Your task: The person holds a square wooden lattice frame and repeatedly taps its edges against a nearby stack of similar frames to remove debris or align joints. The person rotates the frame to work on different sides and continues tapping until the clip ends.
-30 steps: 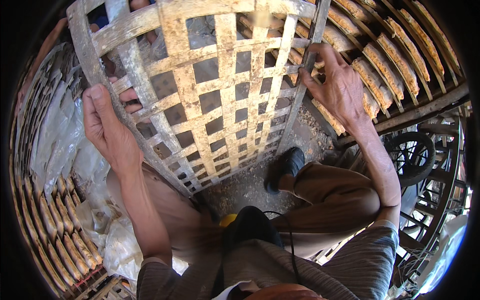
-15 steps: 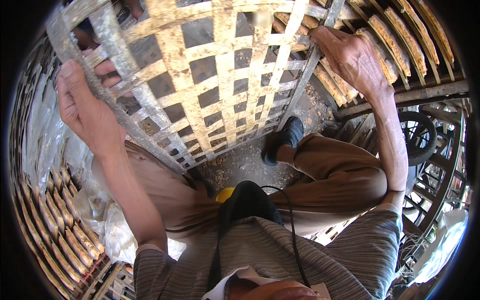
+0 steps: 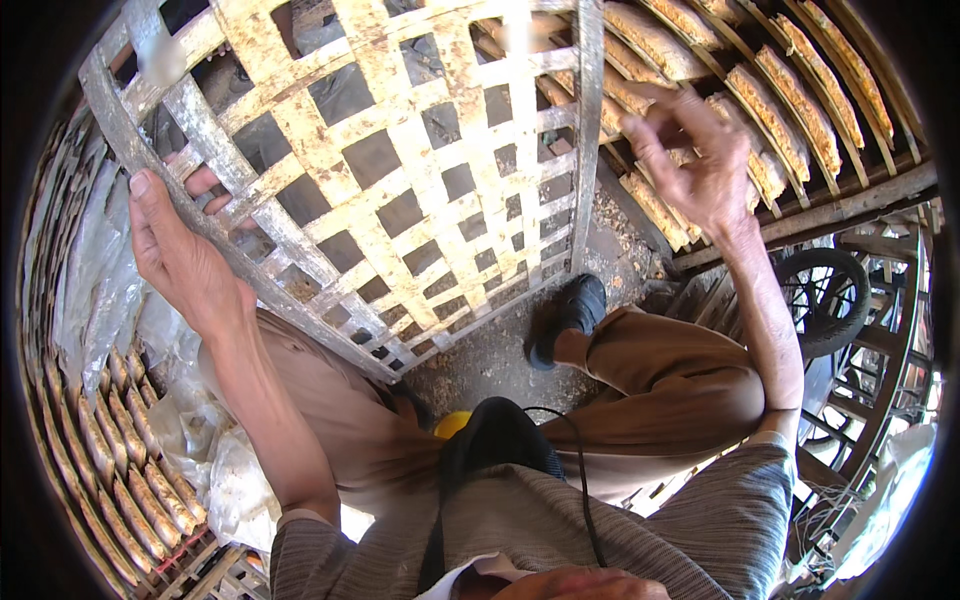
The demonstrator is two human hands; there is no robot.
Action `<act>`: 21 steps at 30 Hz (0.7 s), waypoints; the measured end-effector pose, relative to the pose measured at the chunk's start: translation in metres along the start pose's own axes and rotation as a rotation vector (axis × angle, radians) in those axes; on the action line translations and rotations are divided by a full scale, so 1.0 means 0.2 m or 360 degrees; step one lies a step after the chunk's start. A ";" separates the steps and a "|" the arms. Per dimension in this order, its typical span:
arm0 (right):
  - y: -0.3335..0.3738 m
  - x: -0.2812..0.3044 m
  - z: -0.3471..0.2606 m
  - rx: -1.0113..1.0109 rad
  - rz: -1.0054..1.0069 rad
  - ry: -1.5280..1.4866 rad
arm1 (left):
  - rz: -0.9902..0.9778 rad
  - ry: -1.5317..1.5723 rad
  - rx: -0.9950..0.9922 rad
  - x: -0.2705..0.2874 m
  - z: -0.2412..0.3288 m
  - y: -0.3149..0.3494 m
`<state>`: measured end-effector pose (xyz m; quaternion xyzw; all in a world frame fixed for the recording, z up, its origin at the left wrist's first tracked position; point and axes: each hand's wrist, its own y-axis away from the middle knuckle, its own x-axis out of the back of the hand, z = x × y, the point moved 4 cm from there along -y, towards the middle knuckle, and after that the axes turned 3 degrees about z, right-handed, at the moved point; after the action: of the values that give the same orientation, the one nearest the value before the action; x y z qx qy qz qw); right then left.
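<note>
My left hand [image 3: 195,265] is closed round the left edge of a pale lattice rack [image 3: 408,175] woven from flat strips with a grey frame. Its thumb lies on the near side, and fingertips show through the gaps. The rack stands tilted in front of my legs. My right hand [image 3: 708,165] is off the rack, fingers apart and slightly curled, with nothing visible in it. It hovers over rough yellow-brown slabs [image 3: 785,95] lying in rows on slats at the upper right. Whether its fingertips touch a slab I cannot tell.
More slabs [image 3: 150,500] stand in rows at the lower left, beside crumpled clear plastic sheeting [image 3: 240,475]. A black-tyred wheel [image 3: 838,305] is at the right. My dark shoe [image 3: 580,305] rests on the littered floor. A yellow object [image 3: 452,424] shows between my legs.
My right hand has let go of the rack's right edge and moved a little right and down, its fingers opening. The rack's right edge has swung left. My left hand keeps its grip.
</note>
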<state>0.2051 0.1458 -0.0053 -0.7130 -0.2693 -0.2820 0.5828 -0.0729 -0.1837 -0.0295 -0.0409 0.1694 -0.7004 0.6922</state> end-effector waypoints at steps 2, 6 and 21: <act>0.03 -0.09 -0.02 -0.0157 -0.0220 -0.0142 | 0.0060 -0.0009 0.0001 0.01 0.00 -0.01; 0.03 -0.20 -0.11 -0.0179 -0.0363 -0.0209 | 0.0107 0.0047 -0.0004 0.04 -0.01 -0.03; -0.04 -0.26 -0.15 -0.0645 -0.0562 -0.0238 | 0.0202 0.0060 -0.0008 0.03 -0.01 -0.02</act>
<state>0.1595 0.1145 -0.0325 -0.7759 -0.3697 -0.3738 0.3487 -0.0773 -0.1899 -0.0316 -0.0185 0.1864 -0.6554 0.7317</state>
